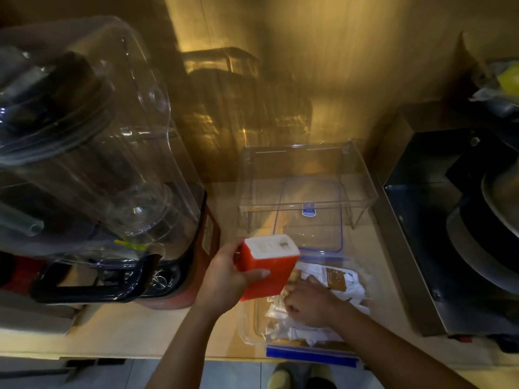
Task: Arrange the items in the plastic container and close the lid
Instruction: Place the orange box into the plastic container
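Note:
My left hand [224, 279] grips a red box with a white top [266, 268], held tilted just above the left side of the clear plastic container [250, 329] with blue clips. Several white and brown sachets [334, 279] fill that container. My right hand [309, 303] reaches into it from the right, fingers curled among the sachets; whether it holds one I cannot tell. The container's clear lid with a blue seal [309, 220] lies flat on the counter just behind the container.
A big blender under a clear sound cover [92, 153] stands at the left. A clear acrylic stand [306, 175] sits over the lid at the back. A dark metal appliance [455, 234] fills the right. The wooden counter edge [140, 352] runs below.

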Demonstrator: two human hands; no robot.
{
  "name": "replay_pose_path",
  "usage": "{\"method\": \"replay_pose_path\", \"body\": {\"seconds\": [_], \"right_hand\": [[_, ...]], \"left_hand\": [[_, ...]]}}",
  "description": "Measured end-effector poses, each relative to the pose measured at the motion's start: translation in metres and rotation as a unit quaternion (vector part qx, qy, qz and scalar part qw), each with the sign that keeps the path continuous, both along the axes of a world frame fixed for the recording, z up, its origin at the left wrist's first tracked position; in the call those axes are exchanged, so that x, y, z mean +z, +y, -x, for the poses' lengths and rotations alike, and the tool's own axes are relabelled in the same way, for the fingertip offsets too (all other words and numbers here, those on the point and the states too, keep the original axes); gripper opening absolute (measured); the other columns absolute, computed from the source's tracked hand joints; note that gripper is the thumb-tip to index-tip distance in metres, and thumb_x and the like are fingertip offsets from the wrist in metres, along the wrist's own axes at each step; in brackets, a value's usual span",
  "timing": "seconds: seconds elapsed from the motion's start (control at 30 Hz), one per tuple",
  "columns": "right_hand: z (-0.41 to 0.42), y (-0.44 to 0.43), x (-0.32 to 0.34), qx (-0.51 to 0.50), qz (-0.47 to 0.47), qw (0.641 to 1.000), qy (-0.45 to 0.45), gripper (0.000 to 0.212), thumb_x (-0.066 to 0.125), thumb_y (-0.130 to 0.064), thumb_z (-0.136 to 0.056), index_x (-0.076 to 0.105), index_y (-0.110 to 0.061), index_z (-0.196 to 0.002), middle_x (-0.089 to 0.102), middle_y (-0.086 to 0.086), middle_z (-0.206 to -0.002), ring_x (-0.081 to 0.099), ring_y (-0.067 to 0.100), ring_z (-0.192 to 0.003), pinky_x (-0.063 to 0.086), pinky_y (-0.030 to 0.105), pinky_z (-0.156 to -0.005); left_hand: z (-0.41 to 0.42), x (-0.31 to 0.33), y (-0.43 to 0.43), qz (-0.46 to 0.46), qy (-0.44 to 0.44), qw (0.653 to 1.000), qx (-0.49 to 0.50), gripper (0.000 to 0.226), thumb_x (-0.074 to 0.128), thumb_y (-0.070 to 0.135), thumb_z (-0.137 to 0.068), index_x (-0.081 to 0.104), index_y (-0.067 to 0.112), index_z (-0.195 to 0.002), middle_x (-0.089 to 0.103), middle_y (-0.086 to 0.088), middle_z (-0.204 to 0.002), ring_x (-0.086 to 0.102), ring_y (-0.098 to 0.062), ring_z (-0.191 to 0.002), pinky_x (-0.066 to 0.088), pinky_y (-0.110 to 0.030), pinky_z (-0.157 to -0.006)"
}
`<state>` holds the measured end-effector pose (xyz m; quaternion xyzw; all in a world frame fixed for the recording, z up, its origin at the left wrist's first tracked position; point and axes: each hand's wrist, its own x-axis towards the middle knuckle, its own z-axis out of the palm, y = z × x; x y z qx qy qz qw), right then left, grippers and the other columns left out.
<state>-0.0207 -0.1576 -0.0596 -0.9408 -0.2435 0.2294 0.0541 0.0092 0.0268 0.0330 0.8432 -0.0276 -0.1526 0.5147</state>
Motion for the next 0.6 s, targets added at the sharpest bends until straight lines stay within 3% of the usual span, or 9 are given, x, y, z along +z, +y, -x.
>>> {"method": "replay_pose_path", "body": {"seconds": [0.1, 0.17, 0.2, 0.27, 0.33, 0.4, 0.47, 0.5, 0.6], "right_hand": [[0.009, -0.01, 0.005, 0.018, 0.013, 1.0, -0.014, 0.025, 0.048, -0.025, -0.09, 0.063, -0.018, -0.108, 0.06, 0.003, -0.125, 0.044, 0.022, -0.125, 0.02, 0.042, -0.108], [0.012, -0.016, 0.002, -0.001, -0.025, 0.991, -0.129, 0.029, 0.063, -0.029, -0.081, 0.066, -0.024, -0.109, 0.062, -0.002, -0.126, 0.046, 0.017, -0.127, 0.023, 0.03, -0.112], [0.014, -0.019, 0.003, -0.062, -0.06, 0.987, -0.134, 0.039, 0.067, -0.03, -0.077, 0.064, -0.025, -0.116, 0.06, -0.004, -0.129, 0.046, 0.015, -0.128, 0.026, 0.021, -0.109], [0.019, -0.022, 0.004, -0.166, -0.09, 0.981, -0.035, 0.054, 0.056, -0.027, -0.087, 0.041, -0.024, -0.139, 0.042, -0.001, -0.145, 0.025, 0.021, -0.14, 0.011, 0.024, -0.115], [0.021, -0.026, -0.006, -0.131, -0.052, 0.99, -0.019, 0.051, 0.045, -0.026, -0.093, 0.033, -0.023, -0.143, 0.04, 0.001, -0.146, 0.024, 0.027, -0.139, 0.006, 0.032, -0.116], [0.025, -0.028, -0.004, -0.121, -0.047, 0.989, -0.07, 0.046, 0.051, -0.035, -0.09, 0.048, -0.023, -0.134, 0.055, 0.004, -0.133, 0.045, 0.022, -0.125, 0.019, 0.028, -0.112], [0.024, -0.031, 0.004, -0.117, -0.026, 0.983, -0.138, 0.048, 0.076, -0.052, -0.06, 0.073, -0.027, -0.1, 0.074, -0.003, -0.098, 0.068, 0.012, -0.09, 0.05, 0.019, -0.085], [0.023, -0.031, 0.002, -0.089, -0.026, 0.982, -0.167, 0.045, 0.081, -0.051, -0.05, 0.076, -0.027, -0.088, 0.075, -0.008, -0.085, 0.07, 0.01, -0.076, 0.055, 0.023, -0.074], [0.025, -0.037, -0.008, -0.029, 0.002, 0.984, -0.177, 0.032, 0.065, -0.043, -0.076, 0.072, -0.026, -0.101, 0.074, -0.009, -0.097, 0.069, 0.013, -0.089, 0.051, 0.036, -0.086]], "left_hand": [[-0.004, 0.004, -0.007, -0.109, -0.037, 0.985, -0.131, 0.065, 0.079, 0.023, -0.07, 0.045, 0.032, -0.125, 0.048, 0.021, -0.108, 0.047, -0.002, -0.099, 0.041, -0.014, -0.078], [-0.005, 0.003, -0.016, -0.156, -0.065, 0.966, -0.196, 0.066, 0.078, 0.02, -0.072, 0.045, 0.026, -0.129, 0.05, 0.009, -0.119, 0.046, -0.01, -0.109, 0.041, -0.019, -0.086], [-0.005, 0.002, -0.02, -0.175, -0.075, 0.955, -0.225, 0.066, 0.076, 0.019, -0.073, 0.045, 0.024, -0.131, 0.05, 0.004, -0.125, 0.045, -0.014, -0.114, 0.039, -0.022, -0.09], [-0.004, 0.0, -0.025, -0.204, -0.083, 0.937, -0.273, 0.066, 0.075, 0.019, -0.075, 0.043, 0.024, -0.133, 0.048, 0.001, -0.132, 0.042, -0.015, -0.118, 0.036, -0.023, -0.094], [-0.006, -0.002, -0.028, -0.225, -0.07, 0.926, -0.297, 0.068, 0.073, 0.019, -0.076, 0.039, 0.027, -0.134, 0.046, 0.002, -0.134, 0.039, -0.015, -0.121, 0.036, -0.025, -0.095], [-0.009, -0.003, -0.03, -0.252, -0.065, 0.914, -0.313, 0.068, 0.072, 0.019, -0.077, 0.038, 0.029, -0.136, 0.046, 0.002, -0.136, 0.039, -0.017, -0.122, 0.038, -0.03, -0.097], [-0.012, -0.002, -0.032, -0.273, -0.062, 0.901, -0.333, 0.069, 0.071, 0.018, -0.078, 0.038, 0.03, -0.137, 0.045, 0.001, -0.138, 0.04, -0.019, -0.124, 0.039, -0.033, -0.099], [-0.014, -0.002, -0.033, -0.279, -0.058, 0.894, -0.345, 0.069, 0.071, 0.017, -0.078, 0.037, 0.029, -0.137, 0.044, 0.001, -0.14, 0.04, -0.02, -0.125, 0.039, -0.034, -0.099], [-0.022, 0.001, -0.04, -0.299, -0.04, 0.874, -0.381, 0.071, 0.072, 0.017, -0.078, 0.038, 0.027, -0.139, 0.044, -0.001, -0.142, 0.04, -0.023, -0.127, 0.037, -0.033, -0.099]]}}
